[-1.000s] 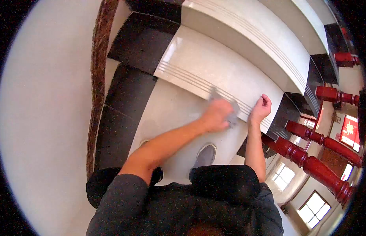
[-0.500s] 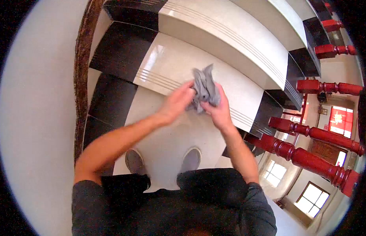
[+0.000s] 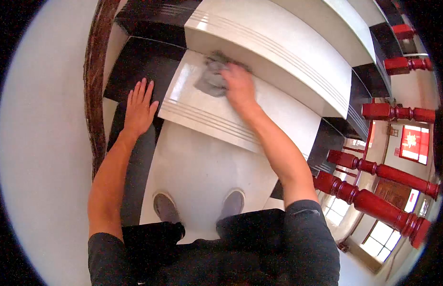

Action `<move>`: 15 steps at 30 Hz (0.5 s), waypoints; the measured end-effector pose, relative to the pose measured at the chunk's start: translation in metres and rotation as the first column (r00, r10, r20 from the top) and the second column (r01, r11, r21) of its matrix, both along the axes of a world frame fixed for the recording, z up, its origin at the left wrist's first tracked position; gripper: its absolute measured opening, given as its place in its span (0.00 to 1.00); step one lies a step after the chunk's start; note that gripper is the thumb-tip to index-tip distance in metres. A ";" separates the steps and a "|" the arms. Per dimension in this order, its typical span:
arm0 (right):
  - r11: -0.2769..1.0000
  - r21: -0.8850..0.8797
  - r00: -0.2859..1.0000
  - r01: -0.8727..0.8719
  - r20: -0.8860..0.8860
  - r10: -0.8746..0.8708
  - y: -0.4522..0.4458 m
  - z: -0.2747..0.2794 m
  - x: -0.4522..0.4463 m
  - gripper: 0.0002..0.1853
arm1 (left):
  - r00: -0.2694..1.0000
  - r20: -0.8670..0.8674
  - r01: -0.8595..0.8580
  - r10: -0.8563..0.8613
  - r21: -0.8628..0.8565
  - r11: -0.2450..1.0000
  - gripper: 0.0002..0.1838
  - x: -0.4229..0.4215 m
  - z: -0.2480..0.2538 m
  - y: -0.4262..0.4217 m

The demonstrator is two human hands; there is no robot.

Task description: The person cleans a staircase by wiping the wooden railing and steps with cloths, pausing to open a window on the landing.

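A crumpled grey cloth (image 3: 211,80) lies against the white stair tread (image 3: 274,102), near its left end and close to the riser behind. My right hand (image 3: 239,86) presses on the cloth from its right side; both are smeared by motion, and the fingers partly disappear into the folds. Farther left, my left hand (image 3: 139,108) rests flat on the black edge tile (image 3: 147,59) of the same step, fingers stretched out and holding nothing.
More white steps with grooved edges rise above. Dark red balusters (image 3: 383,205) run along the right, with a drop to a lower room beyond. A brown skirting strip (image 3: 95,95) borders the white wall (image 3: 45,143) at left. My shoes (image 3: 165,208) stand below the step.
Both hands were bunching the cloth together in the air. Now my left hand has let go and moved left onto the black tile, while my right hand has brought the cloth down onto the tread.
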State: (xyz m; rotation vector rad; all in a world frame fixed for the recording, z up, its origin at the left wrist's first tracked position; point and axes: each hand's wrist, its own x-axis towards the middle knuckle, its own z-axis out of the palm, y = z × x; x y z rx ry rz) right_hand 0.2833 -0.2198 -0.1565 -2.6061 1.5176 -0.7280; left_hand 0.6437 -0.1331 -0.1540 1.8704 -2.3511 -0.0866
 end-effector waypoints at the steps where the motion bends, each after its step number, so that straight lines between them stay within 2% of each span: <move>1: 0.992 0.053 0.994 0.111 -0.008 -0.111 0.019 0.018 -0.014 0.27 | 1.000 0.025 0.007 -0.006 -0.011 1.000 0.34 0.001 -0.001 0.000; 2: 0.969 0.108 0.975 0.221 -0.026 -0.219 0.045 0.039 -0.026 0.27 | 1.000 0.018 -0.005 0.005 0.003 1.000 0.34 0.002 -0.002 0.003; 4: 0.946 0.184 0.959 0.266 -0.149 -0.241 0.095 0.049 -0.053 0.29 | 0.999 0.030 -0.013 0.014 -0.035 0.999 0.34 0.000 -0.002 0.001; 6: 0.964 0.238 0.979 0.115 -0.189 -0.070 0.160 0.036 -0.076 0.33 | 0.998 0.053 -0.035 0.037 -0.030 0.999 0.34 -0.004 -0.006 0.001; 8: 0.919 0.390 0.989 -0.064 -0.095 0.109 0.199 0.046 -0.070 0.33 | 0.997 0.070 -0.018 0.022 -0.053 0.998 0.34 0.000 -0.009 0.000; 9: 0.919 0.388 0.989 -0.068 -0.095 0.113 0.198 0.051 -0.066 0.33 | 0.997 0.069 -0.022 0.026 -0.054 0.998 0.34 0.000 -0.007 0.002; 11: 0.896 0.442 0.954 0.023 0.259 -0.152 0.181 0.069 -0.052 0.30 | 1.000 0.030 0.000 0.000 -0.016 1.000 0.34 0.002 -0.001 0.002; 12: 0.919 0.388 0.933 0.070 0.300 -0.198 0.159 0.082 -0.056 0.28 | 0.999 0.034 0.002 -0.002 -0.010 1.000 0.34 0.004 -0.003 0.003; 13: 0.897 0.401 0.918 0.187 0.254 -0.306 0.140 0.092 -0.062 0.28 | 1.000 0.015 0.020 -0.020 -0.025 0.999 0.34 0.007 -0.005 0.003; 15: 0.854 0.286 0.889 0.435 0.013 -0.457 0.103 0.092 -0.077 0.29 | 0.999 -0.006 0.040 -0.040 -0.052 0.998 0.34 0.007 -0.005 0.001</move>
